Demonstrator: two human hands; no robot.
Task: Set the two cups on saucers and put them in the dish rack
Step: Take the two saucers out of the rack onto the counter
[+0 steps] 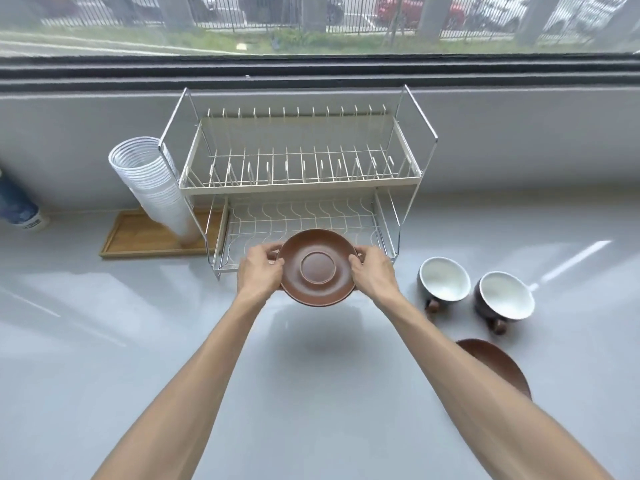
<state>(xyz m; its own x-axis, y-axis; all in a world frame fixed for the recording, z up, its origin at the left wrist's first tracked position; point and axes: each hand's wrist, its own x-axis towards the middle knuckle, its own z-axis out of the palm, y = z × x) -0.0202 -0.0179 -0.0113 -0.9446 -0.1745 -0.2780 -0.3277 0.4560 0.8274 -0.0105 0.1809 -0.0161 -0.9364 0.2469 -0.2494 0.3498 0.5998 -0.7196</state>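
A brown saucer (317, 268) hangs above the counter just in front of the lower shelf of the white two-tier dish rack (298, 183). My left hand (259, 271) grips its left rim and my right hand (372, 273) grips its right rim. Two dark cups with white insides stand on the counter to the right, one (444, 279) nearer the rack and one (506, 296) farther right, handles pointing toward me. A second brown saucer (498, 365) lies on the counter nearer me, partly hidden by my right forearm. Both rack shelves hold nothing.
A tilted stack of white disposable cups (152, 181) rests on a wooden tray (145, 237) left of the rack. A blue and white container (19, 206) sits at the far left edge. Behind the rack a grey ledge runs under a window.
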